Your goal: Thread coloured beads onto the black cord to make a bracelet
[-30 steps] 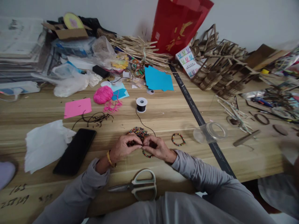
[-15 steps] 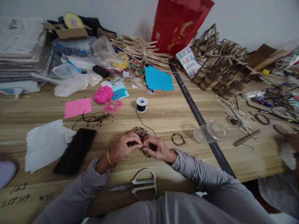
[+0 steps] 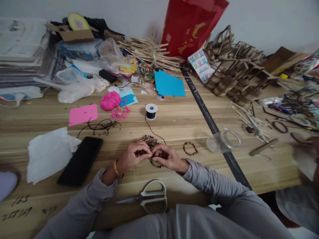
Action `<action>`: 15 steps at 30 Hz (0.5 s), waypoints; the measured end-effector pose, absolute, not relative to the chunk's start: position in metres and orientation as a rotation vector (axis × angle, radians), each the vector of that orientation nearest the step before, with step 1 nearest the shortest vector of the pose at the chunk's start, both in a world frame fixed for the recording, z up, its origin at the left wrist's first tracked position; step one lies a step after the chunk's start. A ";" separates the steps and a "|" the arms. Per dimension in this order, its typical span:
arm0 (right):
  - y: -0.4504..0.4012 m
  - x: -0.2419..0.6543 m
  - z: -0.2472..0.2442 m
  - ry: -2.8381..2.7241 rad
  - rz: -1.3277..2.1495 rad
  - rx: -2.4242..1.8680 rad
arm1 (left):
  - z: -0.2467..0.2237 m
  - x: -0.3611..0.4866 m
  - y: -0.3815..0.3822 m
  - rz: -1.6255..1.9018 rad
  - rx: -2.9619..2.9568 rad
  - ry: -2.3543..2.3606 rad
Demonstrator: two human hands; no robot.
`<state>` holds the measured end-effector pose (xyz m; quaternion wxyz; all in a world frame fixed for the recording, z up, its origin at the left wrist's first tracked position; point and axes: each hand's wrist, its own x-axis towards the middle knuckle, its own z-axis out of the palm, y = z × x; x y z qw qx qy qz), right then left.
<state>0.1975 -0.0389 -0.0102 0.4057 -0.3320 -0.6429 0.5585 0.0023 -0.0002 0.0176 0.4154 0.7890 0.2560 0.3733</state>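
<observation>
The wood-grain tabletop (image 3: 184, 122) carries everything here, with a red paper bag (image 3: 186, 33) standing at its far side. A black smartphone (image 3: 80, 161) lies to the left of the left forearm. The scissors (image 3: 141, 198) lie near the lap, blades pointing left; an inward sweep of either sleeve might push them off the near edge. The left hand (image 3: 133, 155) has thumb and forefinger pressed together, though whatever they pinch is too small to make out. The right hand (image 3: 170, 157) meets it tip to tip, its thumb and forefinger close to each other; whether they grip anything I cannot tell. The multicoloured bead strands (image 3: 149, 140) are heaped just beyond and between the hands, with a curve of beads showing below the right fingers. If these strands have an unsecured end, a slip of the pinch could let beads run off and scatter. A finished-looking bead bracelet (image 3: 191, 154) rests apart, right of the right hand, where a careless wrist could shove it aside. The spool of black cord (image 3: 151, 114) stands upright beyond the heap, and its thin black lead (image 3: 155, 133) trails toward the right hand; a sharp tug, or a finger catching that lead, would likely topple the spool or drag cord into the beads.
</observation>
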 end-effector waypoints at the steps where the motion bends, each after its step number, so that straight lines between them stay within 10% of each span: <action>1: -0.039 0.197 -0.011 -1.599 1.437 -0.823 | 0.017 0.003 0.000 0.944 1.985 0.641; 15: -0.036 0.195 -0.011 -1.645 1.246 -0.896 | 0.017 0.000 0.001 0.887 2.063 0.707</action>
